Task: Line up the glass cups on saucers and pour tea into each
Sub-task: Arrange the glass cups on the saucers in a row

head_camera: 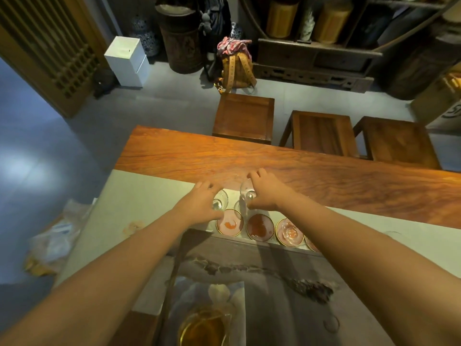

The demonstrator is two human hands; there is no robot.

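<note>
Beyond the row of saucers (229,223), the left hand (199,203) curls its fingers around an upright cup (220,199). The right hand (264,191) grips a second cup (247,192), seemingly tilted, just beside the first. A third cup (290,231) sits on a saucer.

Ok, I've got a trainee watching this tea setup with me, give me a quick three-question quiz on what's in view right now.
1. True or false: the third saucer from the left already carries a glass cup.
2. Which hand grips the tilted glass cup?
A. left hand
B. right hand
C. neither
3. Fill in: the pitcher of amber tea stands at the ____ edge of the view, nearest the person.

Key
1. True; the two saucers left of it, first and second, are bare.
2. B; the left hand grips another glass cup.
3. bottom
</note>
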